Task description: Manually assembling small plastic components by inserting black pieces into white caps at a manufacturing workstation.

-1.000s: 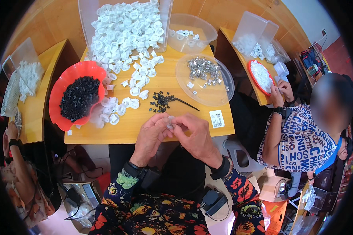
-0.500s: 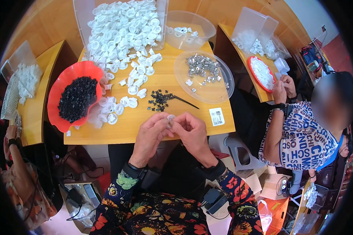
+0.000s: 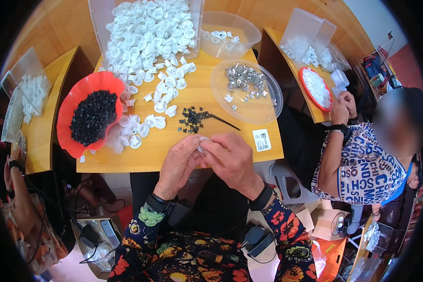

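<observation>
Between the fingertips of both hands, at the table's front edge, is a small white round plastic part, mostly covered by the fingers. My left hand pinches it from the left. My right hand presses on it from the right, thumb and forefinger together. Just beyond the hands lies a small heap of black star-shaped pieces, with a thin black pointed stick beside it. Loose white plastic parts are scattered to the left of the hands.
A red bowl of black pieces stands at left. A clear bin of white parts is at the back. A clear lid bears small metal pieces; behind it sits a clear bowl. Co-workers sit on both sides.
My right hand has turned further over the white part, its back now facing up more. The left hand stays nearly in place. The view has shifted very slightly.
</observation>
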`<action>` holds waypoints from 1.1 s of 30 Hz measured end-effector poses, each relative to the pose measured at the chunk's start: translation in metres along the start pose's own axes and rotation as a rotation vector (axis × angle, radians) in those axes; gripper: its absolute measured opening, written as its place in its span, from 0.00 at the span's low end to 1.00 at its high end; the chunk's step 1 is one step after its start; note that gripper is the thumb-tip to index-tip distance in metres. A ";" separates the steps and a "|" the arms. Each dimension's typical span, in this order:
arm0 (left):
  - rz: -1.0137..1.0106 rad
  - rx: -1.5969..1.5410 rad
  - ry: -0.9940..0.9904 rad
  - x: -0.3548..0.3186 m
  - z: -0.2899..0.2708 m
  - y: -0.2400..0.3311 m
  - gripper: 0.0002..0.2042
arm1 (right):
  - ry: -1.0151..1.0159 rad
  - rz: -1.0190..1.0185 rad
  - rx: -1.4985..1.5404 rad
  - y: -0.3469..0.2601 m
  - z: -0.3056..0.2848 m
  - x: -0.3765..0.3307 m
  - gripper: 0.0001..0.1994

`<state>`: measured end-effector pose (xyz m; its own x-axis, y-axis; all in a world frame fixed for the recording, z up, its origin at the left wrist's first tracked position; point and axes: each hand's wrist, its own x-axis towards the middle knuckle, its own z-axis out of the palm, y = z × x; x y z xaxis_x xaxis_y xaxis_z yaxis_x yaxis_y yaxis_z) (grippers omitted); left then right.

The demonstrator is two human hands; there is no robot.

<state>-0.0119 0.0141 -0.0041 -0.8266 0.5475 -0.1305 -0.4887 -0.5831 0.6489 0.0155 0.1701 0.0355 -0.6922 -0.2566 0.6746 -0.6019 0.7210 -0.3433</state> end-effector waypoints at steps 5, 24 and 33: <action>0.042 -0.015 0.097 -0.001 0.003 -0.004 0.10 | 0.048 0.070 0.016 -0.007 0.008 -0.008 0.09; 0.210 0.140 0.238 -0.004 0.009 -0.019 0.06 | 0.253 0.817 0.744 -0.012 0.037 -0.026 0.04; 0.157 0.032 0.161 0.000 0.012 -0.008 0.08 | 0.022 0.884 1.046 0.000 0.017 -0.018 0.04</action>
<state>-0.0051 0.0257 -0.0004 -0.9269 0.3475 -0.1421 -0.3436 -0.6329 0.6938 0.0212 0.1639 0.0120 -0.9987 0.0481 -0.0183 0.0092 -0.1834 -0.9830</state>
